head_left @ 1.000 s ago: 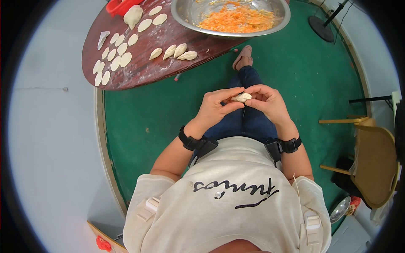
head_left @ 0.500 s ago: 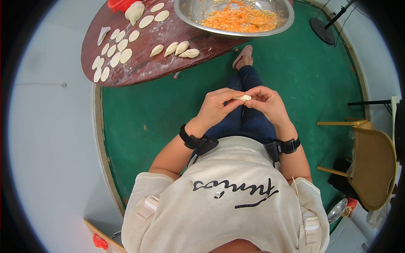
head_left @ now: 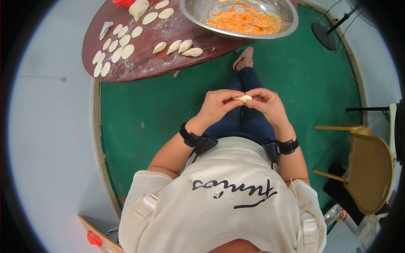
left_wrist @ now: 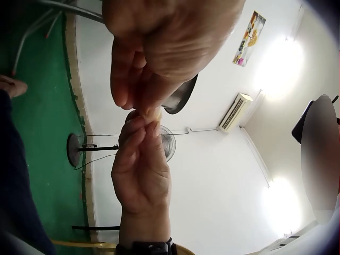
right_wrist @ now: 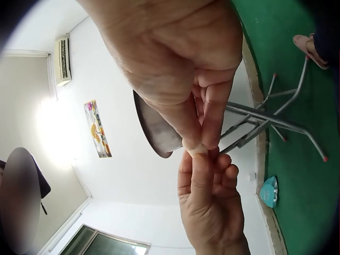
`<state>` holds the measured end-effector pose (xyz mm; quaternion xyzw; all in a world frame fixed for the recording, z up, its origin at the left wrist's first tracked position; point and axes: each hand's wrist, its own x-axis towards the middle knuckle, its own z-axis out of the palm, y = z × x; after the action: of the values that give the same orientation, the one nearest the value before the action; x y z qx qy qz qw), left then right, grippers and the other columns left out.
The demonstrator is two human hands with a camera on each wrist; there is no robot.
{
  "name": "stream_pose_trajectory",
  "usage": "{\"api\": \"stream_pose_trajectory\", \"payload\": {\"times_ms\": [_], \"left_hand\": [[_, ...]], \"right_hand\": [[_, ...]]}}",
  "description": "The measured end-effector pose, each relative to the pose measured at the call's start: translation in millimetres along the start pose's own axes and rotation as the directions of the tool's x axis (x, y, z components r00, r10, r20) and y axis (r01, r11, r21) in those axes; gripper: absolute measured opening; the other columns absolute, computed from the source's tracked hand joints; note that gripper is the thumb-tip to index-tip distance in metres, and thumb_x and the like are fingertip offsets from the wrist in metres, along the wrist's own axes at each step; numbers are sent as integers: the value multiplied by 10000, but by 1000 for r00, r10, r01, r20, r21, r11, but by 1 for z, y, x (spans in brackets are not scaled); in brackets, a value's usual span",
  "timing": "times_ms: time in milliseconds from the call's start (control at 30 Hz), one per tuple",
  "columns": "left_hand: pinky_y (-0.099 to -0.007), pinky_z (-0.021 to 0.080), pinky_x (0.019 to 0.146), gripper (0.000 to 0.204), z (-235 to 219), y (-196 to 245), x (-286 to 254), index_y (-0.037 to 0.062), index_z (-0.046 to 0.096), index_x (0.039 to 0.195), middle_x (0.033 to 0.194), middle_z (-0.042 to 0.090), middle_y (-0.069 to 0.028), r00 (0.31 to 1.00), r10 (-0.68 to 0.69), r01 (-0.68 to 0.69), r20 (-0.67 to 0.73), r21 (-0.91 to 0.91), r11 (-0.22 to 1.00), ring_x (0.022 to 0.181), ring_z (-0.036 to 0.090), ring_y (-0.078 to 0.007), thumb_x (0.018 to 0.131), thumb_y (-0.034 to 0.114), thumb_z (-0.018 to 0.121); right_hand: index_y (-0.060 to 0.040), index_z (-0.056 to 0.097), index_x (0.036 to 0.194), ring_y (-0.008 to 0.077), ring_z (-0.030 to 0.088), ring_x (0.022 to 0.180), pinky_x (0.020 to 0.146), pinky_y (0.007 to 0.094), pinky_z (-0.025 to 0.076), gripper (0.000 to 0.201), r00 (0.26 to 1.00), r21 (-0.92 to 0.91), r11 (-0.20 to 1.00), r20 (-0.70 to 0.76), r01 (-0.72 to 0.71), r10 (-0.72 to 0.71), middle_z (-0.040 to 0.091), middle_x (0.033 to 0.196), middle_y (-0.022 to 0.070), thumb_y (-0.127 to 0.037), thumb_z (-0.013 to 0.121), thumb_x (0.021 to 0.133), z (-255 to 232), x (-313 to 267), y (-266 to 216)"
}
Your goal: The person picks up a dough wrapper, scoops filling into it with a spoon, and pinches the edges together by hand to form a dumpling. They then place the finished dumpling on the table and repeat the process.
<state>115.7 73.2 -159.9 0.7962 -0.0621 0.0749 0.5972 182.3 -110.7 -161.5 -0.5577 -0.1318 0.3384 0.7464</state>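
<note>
Over the lap, both hands pinch one small pale dumpling (head_left: 244,98) between thumbs and fingertips. My left hand (head_left: 216,105) holds its left end and my right hand (head_left: 268,105) grips the right end. In the left wrist view only a bit of the dough (left_wrist: 153,115) shows between the meeting fingertips. The right wrist view also shows a sliver of the dumpling (right_wrist: 198,149), the rest covered by fingers. Several finished dumplings with pleated edges (head_left: 174,47) lie near the edge of the dark red table (head_left: 139,69).
Flat round dough wrappers (head_left: 128,51) and a dough lump (head_left: 138,9) lie on the floured table. A steel bowl (head_left: 291,30) of orange and yellow filling (head_left: 244,20) stands at its right end. A chair (head_left: 367,168) stands at right; a fan base (head_left: 324,36) is farther off.
Both hands stay at the dumpling, with small shifts of the fingers and of the dough between them. The head view has turned slightly, so the table and bowl appear farther right.
</note>
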Motion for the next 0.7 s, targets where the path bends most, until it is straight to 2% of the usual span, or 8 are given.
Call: {"api": "stream_pose_trajectory", "payload": {"times_ms": [133,300,700], "left_hand": [[-223,502,631,269,-3,6,-2,13,653,973,845,671,-75,997,-18,11,-70,-92,996,688,616,-106,714,51,718],[-231,495,607,161,-14,1,-4,24,658,865,818,665,-69,990,134,-128,-48,124,984,679,625,-135,714,42,710],[-244,504,604,162,-15,0,-3,28,649,870,807,657,-78,959,282,-270,-16,238,933,696,634,-163,715,12,693]], "right_hand": [[30,597,991,119,606,803,738,227,498,234,1000,4,1000,-22,13,-13,636,915,83,-15,661,771,-4,0,1],[27,598,990,123,606,796,737,231,499,237,1000,29,999,-20,-21,21,634,914,85,-26,667,770,-6,0,1],[25,601,988,121,598,774,720,233,490,242,999,62,997,23,-36,34,637,893,82,-42,678,769,-5,1,0]]}}
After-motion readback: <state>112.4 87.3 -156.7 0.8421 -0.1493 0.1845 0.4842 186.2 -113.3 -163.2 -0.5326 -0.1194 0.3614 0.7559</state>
